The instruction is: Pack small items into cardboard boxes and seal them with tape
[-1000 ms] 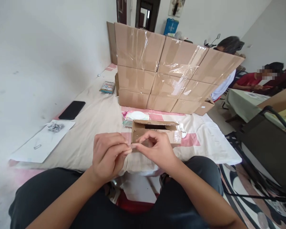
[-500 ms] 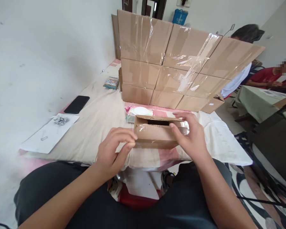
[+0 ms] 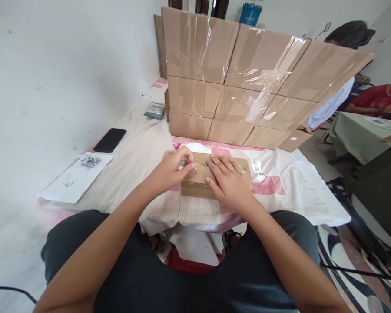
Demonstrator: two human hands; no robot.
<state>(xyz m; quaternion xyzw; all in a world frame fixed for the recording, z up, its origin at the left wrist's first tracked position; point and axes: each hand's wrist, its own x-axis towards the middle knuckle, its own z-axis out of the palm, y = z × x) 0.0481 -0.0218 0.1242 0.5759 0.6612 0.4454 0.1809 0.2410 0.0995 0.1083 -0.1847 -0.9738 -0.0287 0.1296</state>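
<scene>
A small cardboard box (image 3: pixel 198 190) lies on the cloth in front of me, its top flaps folded down. My right hand (image 3: pixel 228 178) rests flat over the top, fingers spread and pressing on the flaps. At the box's left end, my left hand (image 3: pixel 177 168) has its thumb and index finger drawn close together by the top edge. Whatever may be between those fingertips is too small to make out. A white plastic object (image 3: pixel 256 170) touches or stands close to the box's right end. Behind it, a pack with a white oval lid (image 3: pixel 197 148) is partly hidden.
A wall of taped cardboard boxes (image 3: pixel 241 91) stands across the back. On the left lie a black phone (image 3: pixel 110 140), a paper sheet (image 3: pixel 74 178) with a small clear bag (image 3: pixel 90 161), and a small packet (image 3: pixel 155 110). Other people sit on the right.
The box's top opening has been closed by its flaps. My right hand moved left from the right end onto the top; my left hand moved up and right to the left edge.
</scene>
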